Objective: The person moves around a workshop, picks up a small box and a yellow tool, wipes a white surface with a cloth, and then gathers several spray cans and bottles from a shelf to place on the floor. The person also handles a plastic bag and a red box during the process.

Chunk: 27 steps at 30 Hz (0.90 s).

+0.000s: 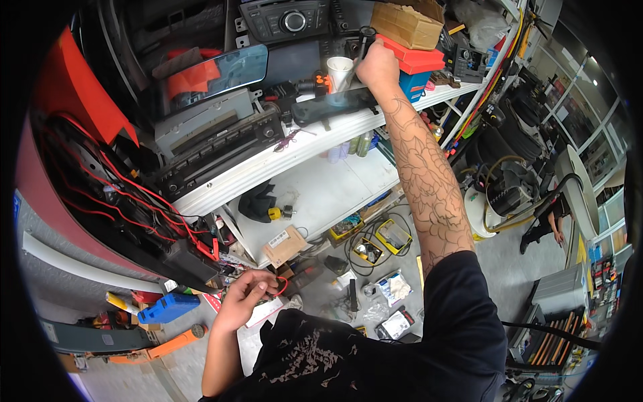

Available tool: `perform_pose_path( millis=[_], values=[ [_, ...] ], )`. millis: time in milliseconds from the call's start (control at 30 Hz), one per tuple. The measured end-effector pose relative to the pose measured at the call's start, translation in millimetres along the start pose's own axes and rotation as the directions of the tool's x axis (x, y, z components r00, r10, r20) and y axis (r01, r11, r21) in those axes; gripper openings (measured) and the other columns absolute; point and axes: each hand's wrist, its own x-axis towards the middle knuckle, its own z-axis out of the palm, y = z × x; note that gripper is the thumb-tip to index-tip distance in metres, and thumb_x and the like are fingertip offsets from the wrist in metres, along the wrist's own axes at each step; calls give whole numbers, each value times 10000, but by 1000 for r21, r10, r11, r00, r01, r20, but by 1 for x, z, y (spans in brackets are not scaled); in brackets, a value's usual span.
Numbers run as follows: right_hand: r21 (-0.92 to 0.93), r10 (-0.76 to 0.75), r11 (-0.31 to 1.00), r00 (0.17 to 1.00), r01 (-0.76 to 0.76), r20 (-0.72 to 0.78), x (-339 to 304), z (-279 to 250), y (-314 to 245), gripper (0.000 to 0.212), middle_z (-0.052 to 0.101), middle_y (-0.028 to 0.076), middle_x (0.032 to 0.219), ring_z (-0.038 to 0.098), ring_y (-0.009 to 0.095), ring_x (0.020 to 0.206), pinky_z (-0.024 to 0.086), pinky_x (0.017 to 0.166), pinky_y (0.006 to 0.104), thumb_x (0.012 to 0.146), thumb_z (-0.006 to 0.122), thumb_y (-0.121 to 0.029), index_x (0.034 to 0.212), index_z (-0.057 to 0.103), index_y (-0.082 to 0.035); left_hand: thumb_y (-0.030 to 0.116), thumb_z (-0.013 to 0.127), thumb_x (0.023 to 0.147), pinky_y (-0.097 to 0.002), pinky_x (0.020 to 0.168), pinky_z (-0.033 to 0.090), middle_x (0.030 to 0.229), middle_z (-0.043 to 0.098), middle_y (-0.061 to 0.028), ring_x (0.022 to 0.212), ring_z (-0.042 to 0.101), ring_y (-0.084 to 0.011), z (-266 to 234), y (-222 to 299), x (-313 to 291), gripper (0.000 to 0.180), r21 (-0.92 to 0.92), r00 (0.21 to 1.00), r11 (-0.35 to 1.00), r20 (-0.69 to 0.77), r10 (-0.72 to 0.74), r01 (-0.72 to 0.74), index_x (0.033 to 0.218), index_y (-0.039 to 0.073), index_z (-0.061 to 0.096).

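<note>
My right hand (380,67), on the outstretched tattooed arm, is closed on a slim black tube-shaped thing, perhaps a flashlight (366,41), above the upper shelf. Just left of that hand stands a white paper cup (340,72). Below it a dark rear-view mirror (333,107) lies along the shelf's front edge. Low on the left, my left hand (246,298) has its fingers curled by a thin red loop (283,287), which seems held at the fingertips. What else those fingers may hold is hidden.
The white upper shelf (234,167) carries car radios (221,144), a long mirror (218,79), a red-lidded box (412,57) and a cardboard box (407,25). Red cables (127,194) hang at left. Yellow bins (393,236) and packages sit lower. Another person (546,224) is at far right.
</note>
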Motion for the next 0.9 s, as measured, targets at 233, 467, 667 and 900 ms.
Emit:
perform_pose_path(
  millis=[233,467,667,900],
  values=[
    [28,14,1000,999,-13,-37,6,30,7,572,792,365,1130,786,517,1113,641,1001,567,929,857,-305,1273,624,87,118,596,1202,-349,997,599,1258,779,-107,1120,752,-191,-9,1,2,259,-3,1000,1000,8,-1,1,1414,-14,663],
    [-8,-21,1000,999,21,-44,-6,23,9,551,796,355,1111,787,528,1074,644,959,572,969,842,-325,1260,619,85,112,602,1200,-348,1007,598,1322,780,-105,1157,748,-181,-11,3,10,263,8,998,1000,60,-13,12,1428,-6,659],
    [-13,-114,993,977,114,-180,-23,7,1,459,800,307,1083,806,505,964,669,862,569,1001,800,-325,1204,595,31,122,600,1205,-332,992,591,1315,774,-92,1161,740,-171,-13,-1,22,270,20,991,999,124,-43,41,1436,-9,648],
    [-1,-345,904,728,428,-593,-61,-37,-7,472,715,234,1142,741,471,1012,618,830,555,981,853,-307,1207,579,4,172,621,1205,-307,969,575,1272,766,-66,1133,736,-143,-14,-11,37,265,3,976,991,175,-129,131,1408,8,668]
  ],
)
